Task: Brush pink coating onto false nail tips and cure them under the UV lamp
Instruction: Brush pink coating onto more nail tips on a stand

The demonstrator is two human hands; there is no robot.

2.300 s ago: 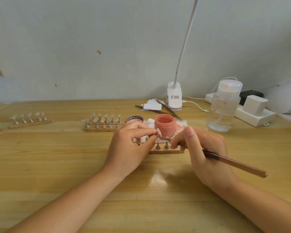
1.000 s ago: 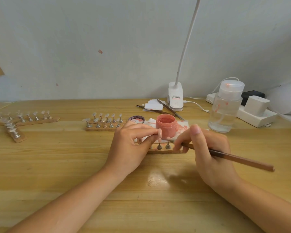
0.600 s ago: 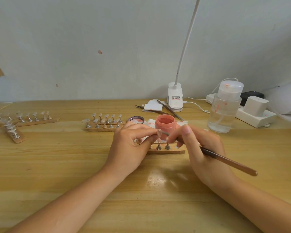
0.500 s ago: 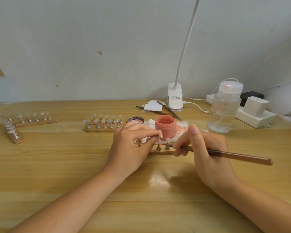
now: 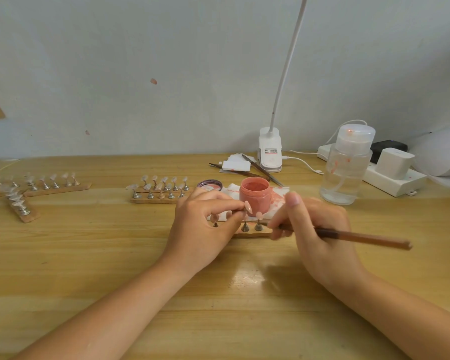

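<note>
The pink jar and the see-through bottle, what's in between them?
In the head view, a pink-stained white tissue spreads from under the pink jar toward the clear bottle; then bare table.

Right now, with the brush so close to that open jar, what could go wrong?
1. The right hand works the brush just in front of the open pink jar; a nudge might tip it.
2. The left hand pinches a pink nail tip on its stand; if wet, fingers could smear it.
</note>
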